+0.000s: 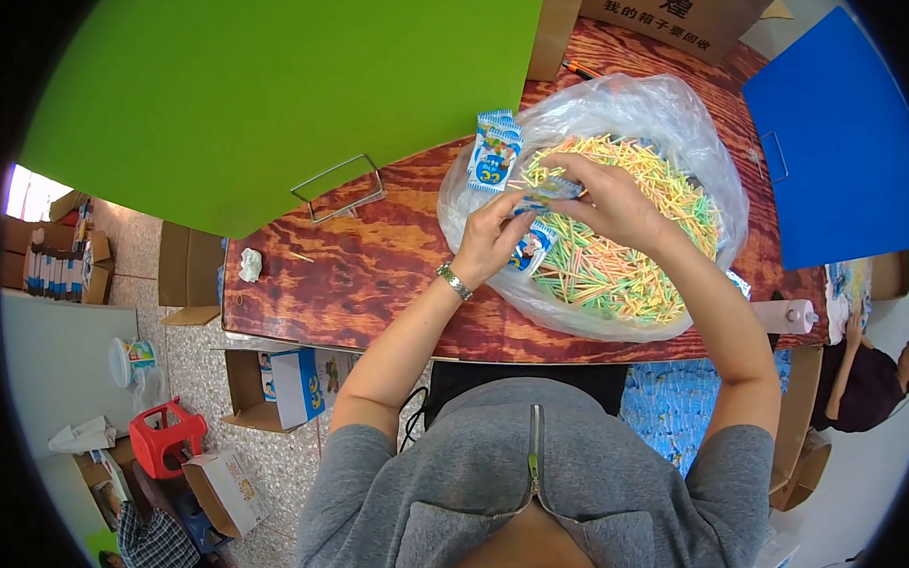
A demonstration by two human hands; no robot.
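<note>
While gripping: packet (532,249) (bag rim (457,199) near).

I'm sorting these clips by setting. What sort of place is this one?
Probably a small hand-packing workshop. A clear bag of coloured sticks lies open on a wooden table, both hands work a small blue packet over it, and cardboard boxes and more blue packets crowd the floor.

Small packing workshop: wooden table (375,271) carrying a clear plastic bag (680,122) of bulk coloured sticks (616,260), cardboard boxes (271,388) of printed packets on a speckled floor (201,365), red stool (169,439), more cartons (60,260) along the wall.
</note>
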